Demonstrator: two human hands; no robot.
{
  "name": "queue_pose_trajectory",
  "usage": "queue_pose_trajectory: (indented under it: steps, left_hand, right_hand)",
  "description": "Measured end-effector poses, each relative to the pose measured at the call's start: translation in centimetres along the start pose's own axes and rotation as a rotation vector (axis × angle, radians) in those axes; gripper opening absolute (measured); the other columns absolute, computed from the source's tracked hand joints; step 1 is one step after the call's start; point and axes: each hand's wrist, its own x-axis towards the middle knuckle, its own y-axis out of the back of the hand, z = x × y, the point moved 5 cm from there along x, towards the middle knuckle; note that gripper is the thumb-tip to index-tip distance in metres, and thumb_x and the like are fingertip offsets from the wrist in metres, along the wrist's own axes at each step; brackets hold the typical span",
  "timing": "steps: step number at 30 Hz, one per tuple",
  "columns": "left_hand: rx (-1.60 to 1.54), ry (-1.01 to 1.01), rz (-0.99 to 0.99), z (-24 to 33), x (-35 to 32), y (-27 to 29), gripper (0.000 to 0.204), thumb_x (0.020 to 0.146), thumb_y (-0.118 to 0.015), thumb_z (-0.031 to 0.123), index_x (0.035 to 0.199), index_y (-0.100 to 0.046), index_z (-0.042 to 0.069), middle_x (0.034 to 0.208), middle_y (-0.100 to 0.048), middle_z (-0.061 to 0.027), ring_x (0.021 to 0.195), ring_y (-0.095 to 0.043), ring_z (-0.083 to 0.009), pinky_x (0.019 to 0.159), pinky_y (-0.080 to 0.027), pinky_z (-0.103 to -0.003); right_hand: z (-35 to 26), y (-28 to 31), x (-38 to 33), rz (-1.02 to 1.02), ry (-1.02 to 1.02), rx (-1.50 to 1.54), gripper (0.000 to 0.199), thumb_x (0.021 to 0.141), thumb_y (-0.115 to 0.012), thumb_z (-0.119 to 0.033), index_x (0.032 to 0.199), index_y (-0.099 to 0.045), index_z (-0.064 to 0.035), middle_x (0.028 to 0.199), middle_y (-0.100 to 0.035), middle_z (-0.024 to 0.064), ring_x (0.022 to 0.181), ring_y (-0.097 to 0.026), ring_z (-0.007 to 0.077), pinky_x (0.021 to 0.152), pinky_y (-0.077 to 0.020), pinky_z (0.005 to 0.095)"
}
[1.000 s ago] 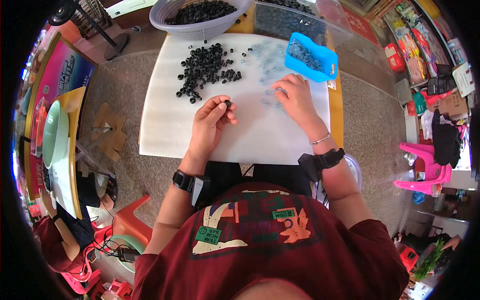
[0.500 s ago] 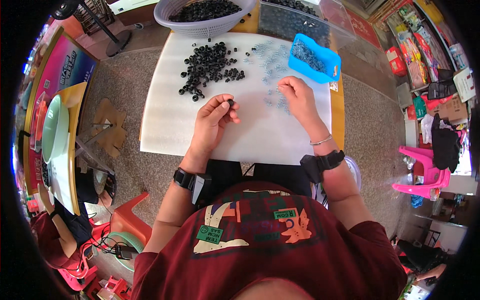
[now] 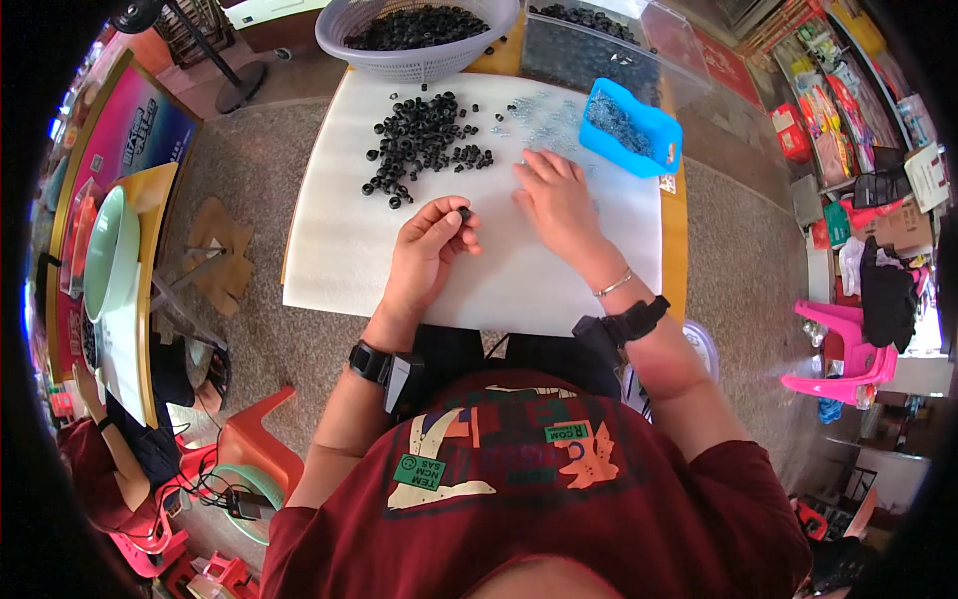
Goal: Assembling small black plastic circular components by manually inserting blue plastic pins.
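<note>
Pinched between the thumb and fingers of my left hand (image 3: 433,242) is a small black round part (image 3: 464,214), held over the white board. My right hand (image 3: 560,205) is palm down with its fingers stretched out, over the near part of the scattered small clear pieces (image 3: 539,122). Whether anything lies under its fingers is hidden. A loose heap of black round parts (image 3: 424,135) lies beyond my left hand. Beyond my right hand stands a blue tray (image 3: 667,150) holding more of the small clear pieces.
The white board (image 3: 349,250) covers a wooden table. At its far edge stand a grey basket (image 3: 419,66) full of black parts and a clear plastic bin (image 3: 589,65). A pink stool (image 3: 838,339) is at the right, an orange stool (image 3: 261,429) at the left, where another person sits.
My right hand has moved left, its fingers going from pinched together to stretched out over the clear pieces. My left hand keeps the black part nearly in place.
</note>
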Motion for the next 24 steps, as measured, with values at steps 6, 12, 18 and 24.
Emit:
queue_pose_trajectory:
  steps: [6,12,18,24]
  left_hand:
    - [-0.020,0.003,-0.011,0.0,-0.1,0.0,0.019,0.096,-0.050,0.008,0.112,-0.056,0.000,0.095,-0.063,-0.0091,0.075,-0.061,-0.0131,0.071,-0.053,-0.028]
    - [-0.010,-0.002,0.001,0.1,-0.1,-0.2,0.019,0.096,-0.050,0.008,0.111,-0.056,0.000,0.094,-0.062,-0.0088,0.075,-0.061,-0.0126,0.070,-0.054,-0.028]
    - [0.000,-0.009,-0.002,0.0,-0.1,0.0,0.019,0.096,-0.050,0.008,0.111,-0.057,0.000,0.095,-0.062,-0.0087,0.076,-0.060,-0.0121,0.070,-0.053,-0.027]
    - [0.009,-0.015,-0.020,0.1,-0.1,-0.1,0.019,0.096,-0.050,0.008,0.112,-0.057,0.000,0.096,-0.062,-0.0092,0.078,-0.060,-0.0127,0.073,-0.053,-0.029]
  right_hand:
    - [-2.9,0.3,-2.8,-0.160,0.003,0.104,0.040,0.088,-0.059,-0.020,0.125,-0.056,-0.0042,0.140,-0.045,0.0145,0.135,-0.035,0.0307,0.110,-0.0263,0.0481]
    - [-4.1,1.7,-4.2,-0.162,0.061,0.125,0.036,0.088,-0.059,-0.023,0.120,-0.059,-0.0064,0.136,-0.049,0.0098,0.135,-0.035,0.0276,0.111,-0.0246,0.0481]
    - [-4.0,2.1,-5.3,-0.193,0.075,0.207,0.032,0.088,-0.059,-0.022,0.116,-0.060,-0.0069,0.135,-0.051,0.0084,0.135,-0.035,0.0251,0.113,-0.0210,0.0469]
    - [-4.4,2.7,-6.2,-0.193,0.097,0.265,0.031,0.087,-0.061,-0.019,0.116,-0.060,-0.0060,0.131,-0.054,0.0102,0.134,-0.038,0.0251,0.112,-0.0237,0.0461]
